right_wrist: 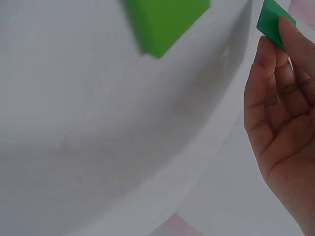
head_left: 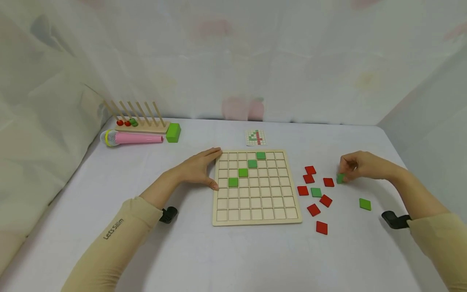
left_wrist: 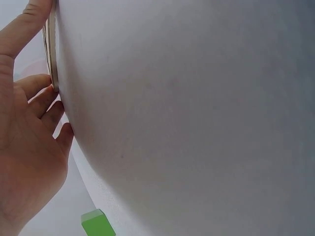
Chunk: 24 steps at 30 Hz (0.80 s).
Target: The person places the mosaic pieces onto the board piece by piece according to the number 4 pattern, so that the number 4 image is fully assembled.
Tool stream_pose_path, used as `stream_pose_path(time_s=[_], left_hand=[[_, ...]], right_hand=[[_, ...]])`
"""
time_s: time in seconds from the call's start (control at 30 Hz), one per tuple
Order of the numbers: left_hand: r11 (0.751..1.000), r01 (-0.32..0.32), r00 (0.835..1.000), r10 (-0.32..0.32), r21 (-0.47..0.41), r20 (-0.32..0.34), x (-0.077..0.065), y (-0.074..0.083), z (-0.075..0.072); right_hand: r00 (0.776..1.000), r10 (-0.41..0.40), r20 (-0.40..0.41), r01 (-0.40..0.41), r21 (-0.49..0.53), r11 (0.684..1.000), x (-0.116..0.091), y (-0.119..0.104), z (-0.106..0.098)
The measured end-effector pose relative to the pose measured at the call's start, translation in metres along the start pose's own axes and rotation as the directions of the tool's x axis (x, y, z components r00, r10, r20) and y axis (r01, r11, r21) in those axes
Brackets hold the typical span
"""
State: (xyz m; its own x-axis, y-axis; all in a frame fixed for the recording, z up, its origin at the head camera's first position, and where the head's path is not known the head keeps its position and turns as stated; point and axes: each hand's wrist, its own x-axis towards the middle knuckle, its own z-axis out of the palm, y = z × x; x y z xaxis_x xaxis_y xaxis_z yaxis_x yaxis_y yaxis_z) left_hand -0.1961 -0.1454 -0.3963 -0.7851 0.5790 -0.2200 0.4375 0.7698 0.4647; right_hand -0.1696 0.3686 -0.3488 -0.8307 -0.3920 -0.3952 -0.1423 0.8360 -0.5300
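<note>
A wooden grid board (head_left: 255, 190) lies on the white table, with several green tiles (head_left: 243, 172) set in a diagonal of its squares. My left hand (head_left: 198, 167) rests at the board's left edge, thumb and fingers spread and touching it; the left wrist view shows fingertips at the board's side. Out to the right, my right hand (head_left: 363, 165) pinches a green square tile (right_wrist: 274, 22) between thumb and fingers. Several red tiles (head_left: 313, 209) and a green tile (head_left: 316, 192) lie between the board and that hand. Another green tile (head_left: 365, 204) is nearer the right wrist.
Behind the board lies a small pattern card (head_left: 255, 138) with green and red squares. At the back left are a pegged bead rack (head_left: 142, 127), a green block (head_left: 173, 133) and a pink toy microphone (head_left: 138, 138). White cloth walls enclose the table's back and sides.
</note>
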Motion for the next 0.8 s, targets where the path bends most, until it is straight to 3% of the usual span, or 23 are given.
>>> stream_pose_path(time_s=[0.3, 0.8], left_hand=[[1.000, -0.003, 1.000, 0.003, 0.005, 0.001, 0.000, 0.000, 0.000], [1.000, -0.009, 1.000, 0.009, 0.009, 0.003, 0.001, -0.001, 0.000]], right_hand=[[0.998, -0.068, 0.002, 0.068, 0.057, 0.996, 0.012, -0.032, 0.000], [0.987, -0.158, -0.014, 0.159, 0.081, 0.984, 0.043, -0.084, 0.024]])
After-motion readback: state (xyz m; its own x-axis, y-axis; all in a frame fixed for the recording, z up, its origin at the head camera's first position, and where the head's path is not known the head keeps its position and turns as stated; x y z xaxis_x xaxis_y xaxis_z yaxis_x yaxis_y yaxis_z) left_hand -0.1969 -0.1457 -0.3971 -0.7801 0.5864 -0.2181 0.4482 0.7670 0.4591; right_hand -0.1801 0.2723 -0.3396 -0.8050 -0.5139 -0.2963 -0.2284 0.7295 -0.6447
